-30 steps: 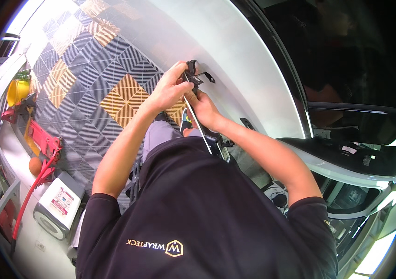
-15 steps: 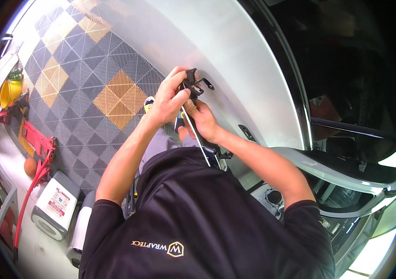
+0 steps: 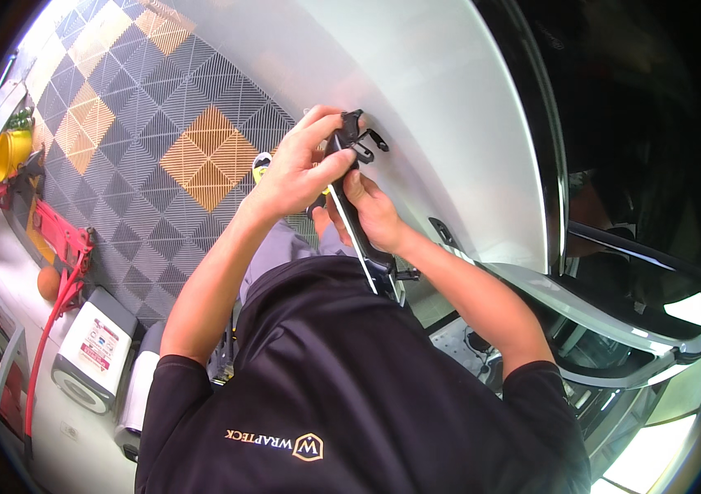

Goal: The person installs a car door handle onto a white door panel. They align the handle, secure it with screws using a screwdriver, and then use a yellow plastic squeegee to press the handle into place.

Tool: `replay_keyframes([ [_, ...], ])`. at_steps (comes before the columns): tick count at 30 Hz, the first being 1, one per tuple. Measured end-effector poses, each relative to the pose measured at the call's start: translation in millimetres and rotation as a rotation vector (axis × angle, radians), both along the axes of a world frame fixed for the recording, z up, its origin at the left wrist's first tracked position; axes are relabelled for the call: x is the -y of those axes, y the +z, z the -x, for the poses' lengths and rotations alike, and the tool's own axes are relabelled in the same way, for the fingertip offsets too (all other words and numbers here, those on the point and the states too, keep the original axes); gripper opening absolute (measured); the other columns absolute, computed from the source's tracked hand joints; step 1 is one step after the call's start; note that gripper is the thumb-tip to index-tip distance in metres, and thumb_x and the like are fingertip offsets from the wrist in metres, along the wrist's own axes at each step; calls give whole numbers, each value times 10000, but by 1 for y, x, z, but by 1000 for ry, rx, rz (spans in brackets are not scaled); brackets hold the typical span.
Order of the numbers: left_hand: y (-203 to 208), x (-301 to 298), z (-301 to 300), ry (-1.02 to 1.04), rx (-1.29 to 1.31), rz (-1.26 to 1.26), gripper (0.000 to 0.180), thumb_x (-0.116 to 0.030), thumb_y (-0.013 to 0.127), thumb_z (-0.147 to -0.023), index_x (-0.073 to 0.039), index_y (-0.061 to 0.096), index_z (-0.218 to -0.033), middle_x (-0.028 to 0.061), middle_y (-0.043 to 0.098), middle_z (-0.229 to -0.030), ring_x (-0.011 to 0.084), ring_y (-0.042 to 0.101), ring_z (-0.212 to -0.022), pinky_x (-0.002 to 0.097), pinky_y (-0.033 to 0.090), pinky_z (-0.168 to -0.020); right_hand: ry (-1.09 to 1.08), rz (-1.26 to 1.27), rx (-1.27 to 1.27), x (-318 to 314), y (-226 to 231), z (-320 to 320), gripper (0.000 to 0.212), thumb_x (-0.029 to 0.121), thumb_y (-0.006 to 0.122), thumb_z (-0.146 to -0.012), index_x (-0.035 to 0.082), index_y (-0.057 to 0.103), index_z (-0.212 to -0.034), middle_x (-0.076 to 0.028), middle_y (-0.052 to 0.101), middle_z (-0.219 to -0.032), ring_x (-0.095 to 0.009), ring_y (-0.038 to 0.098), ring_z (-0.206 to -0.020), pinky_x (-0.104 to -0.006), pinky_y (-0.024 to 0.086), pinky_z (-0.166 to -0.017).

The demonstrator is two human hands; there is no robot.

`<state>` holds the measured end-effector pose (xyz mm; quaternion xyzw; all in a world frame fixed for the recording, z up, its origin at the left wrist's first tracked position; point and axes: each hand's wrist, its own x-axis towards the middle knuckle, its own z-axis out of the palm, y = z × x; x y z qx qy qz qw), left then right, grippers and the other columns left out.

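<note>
Between both hands is a car door handle [image 3: 350,218], a long bar with a black inner side and a pale outer edge. A black hooked bracket sticks out at its far end, and a smaller black prong shows at the near end by my shirt. My left hand [image 3: 297,169] is closed round the far end, with its thumb and fingers on the black part near the hook. Just below, my right hand [image 3: 377,216] grips the bar from the right side, its thumb pressed along it; some of its fingers are hidden behind the handle.
A pale car door panel [image 3: 441,107] curves close on my right, with a small black opening [image 3: 443,231] in it. Farther right is the car's side mirror [image 3: 614,329]. Along the left wall stand a red jack [image 3: 62,235], a yellow bucket [image 3: 11,154] and a white-grey box [image 3: 95,350].
The handle and both hands have shifted slightly right, and the bar has turned to show more of its black inner side. Both hands keep their hold; the view has moved a little too.
</note>
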<state>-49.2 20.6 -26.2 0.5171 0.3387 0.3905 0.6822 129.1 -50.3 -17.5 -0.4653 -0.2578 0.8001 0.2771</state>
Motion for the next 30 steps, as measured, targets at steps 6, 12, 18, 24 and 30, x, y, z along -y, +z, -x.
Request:
replay_keyframes([
  [6, 1, 2, -1, 21, -104, -114, 437, -189, 696, -978, 64, 611, -1324, 180, 577, -1311, 298, 643, -1110, 395, 586, -851, 80, 65, 70, 0, 13, -9, 654, 713, 386, -1058, 77, 540, -1045, -64, 561, -744, -156, 557, -512, -305, 497, -450],
  [12, -10, 4, 0, 18, -112, -161, 464, -172, 696, -999, 55, 589, -1389, 106, 553, -1282, 153, 628, -1033, 299, 579, -779, 161, 89, 9, -5, 13, -21, 682, 691, 329, -1083, 47, 554, -1094, -104, 563, -772, -199, 605, -557, -337, 542, -510],
  [18, -31, 12, -3, -18, 260, 332, 462, -164, 834, -949, 6, 619, -1321, 20, 633, -1155, 75, 617, -965, 249, 516, -693, 135, 215, -208, -4, 5, -39, 673, 613, 343, -1125, 14, 487, -1393, -173, 621, -936, -226, 670, -641, -335, 578, -538],
  [24, -48, 24, -21, 109, 377, 323, 449, -163, 919, -868, -3, 669, -1205, 8, 704, -952, 66, 636, -824, 246, 543, -747, 122, 266, -266, 6, 4, -45, 634, 535, 346, -1156, 56, 401, -1567, -214, 611, -921, -271, 644, -610, -364, 567, -502],
  [30, -43, 26, -26, 266, 391, 271, 517, -458, 746, -986, 59, 742, -999, 125, 723, -794, 186, 669, -673, 358, 553, -651, 35, 426, -539, 9, 7, -45, 625, 499, 359, -1161, 39, 391, -1584, -120, 556, -765, -213, 559, -494, -352, 500, -424],
])
